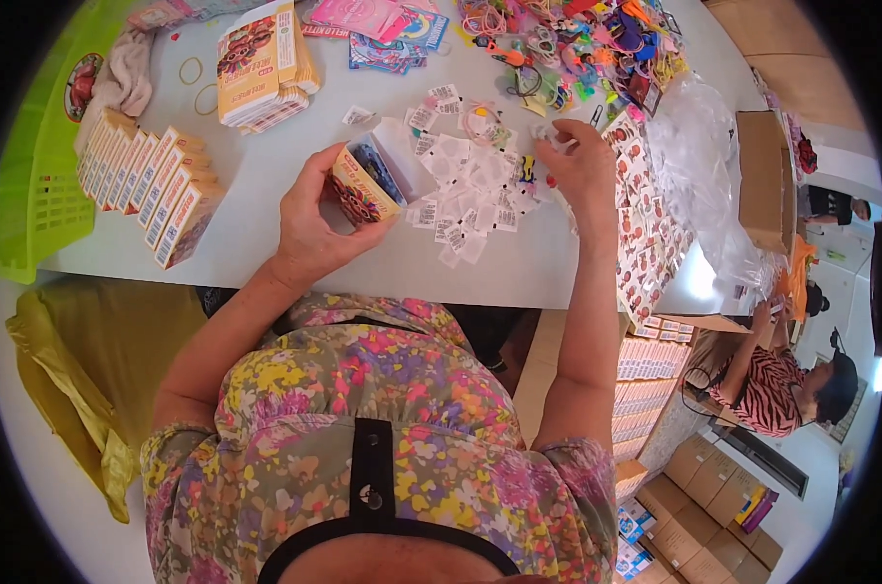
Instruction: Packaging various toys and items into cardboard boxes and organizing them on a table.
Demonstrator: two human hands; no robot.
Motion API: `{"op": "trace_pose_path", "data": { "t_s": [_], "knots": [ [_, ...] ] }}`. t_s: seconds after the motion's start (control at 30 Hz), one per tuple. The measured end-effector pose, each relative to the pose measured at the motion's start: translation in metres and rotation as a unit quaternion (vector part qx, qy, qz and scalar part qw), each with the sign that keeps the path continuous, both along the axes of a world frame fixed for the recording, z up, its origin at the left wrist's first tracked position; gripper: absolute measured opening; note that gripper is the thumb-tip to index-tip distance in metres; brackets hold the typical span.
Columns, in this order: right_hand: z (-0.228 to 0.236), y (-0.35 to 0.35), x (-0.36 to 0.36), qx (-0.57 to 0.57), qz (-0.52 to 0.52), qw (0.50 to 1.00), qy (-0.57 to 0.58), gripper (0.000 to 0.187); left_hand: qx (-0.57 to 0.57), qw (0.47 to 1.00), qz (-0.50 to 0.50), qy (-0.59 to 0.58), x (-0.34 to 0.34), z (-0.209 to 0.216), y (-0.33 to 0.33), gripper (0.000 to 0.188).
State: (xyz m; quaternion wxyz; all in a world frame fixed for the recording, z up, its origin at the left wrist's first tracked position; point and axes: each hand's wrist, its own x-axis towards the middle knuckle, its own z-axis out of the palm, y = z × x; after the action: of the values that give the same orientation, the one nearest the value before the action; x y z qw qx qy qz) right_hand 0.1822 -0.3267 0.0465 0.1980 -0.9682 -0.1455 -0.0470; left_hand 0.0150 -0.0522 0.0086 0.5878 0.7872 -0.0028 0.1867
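My left hand [309,219] is closed round a small yellow-and-red carton [355,190]. The carton tilts above the table with its white flap open, and something blue shows inside. My right hand [587,173] pinches a small pale packet [546,138] at its fingertips; its exact kind is hard to make out. Between the hands, small white printed sachets [455,180] lie in a loose heap. Beside the heap, near my right fingertips, is a small yellow-and-black trinket [527,169]. A pale coiled band [483,125] rests at the heap's far side.
Standing cartons [173,195] line the left, beside a green basket [44,185]. Flat cartons [264,63] and bright cards [387,39] lie farther back. Colourful trinkets [577,44], patterned sheets [637,224] and clear plastic [699,161] fill the right. Another person [767,380] works beyond.
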Motion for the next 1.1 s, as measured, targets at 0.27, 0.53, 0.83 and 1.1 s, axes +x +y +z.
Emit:
{"op": "trace_pose_path", "data": {
  "t_s": [0.27,0.53,0.83,1.1],
  "knots": [
    [0.01,-0.002,-0.004,0.563,-0.046,0.755,0.333,0.03,0.026,0.999,-0.019,0.024,-0.003,0.001,0.004,0.078],
    [0.08,0.076,-0.073,0.405,0.198,0.878,0.16,0.03,0.048,0.998,-0.026,-0.034,0.0,0.004,0.003,0.079],
    [0.094,0.104,-0.08,-0.061,0.386,0.914,-0.107,0.037,0.131,0.988,0.0,-0.085,0.003,0.011,0.003,0.073],
    [0.095,0.1,-0.076,-0.129,0.391,0.904,-0.116,0.041,0.12,0.989,-0.006,-0.083,0.002,0.01,0.004,0.075]
  ]
}}
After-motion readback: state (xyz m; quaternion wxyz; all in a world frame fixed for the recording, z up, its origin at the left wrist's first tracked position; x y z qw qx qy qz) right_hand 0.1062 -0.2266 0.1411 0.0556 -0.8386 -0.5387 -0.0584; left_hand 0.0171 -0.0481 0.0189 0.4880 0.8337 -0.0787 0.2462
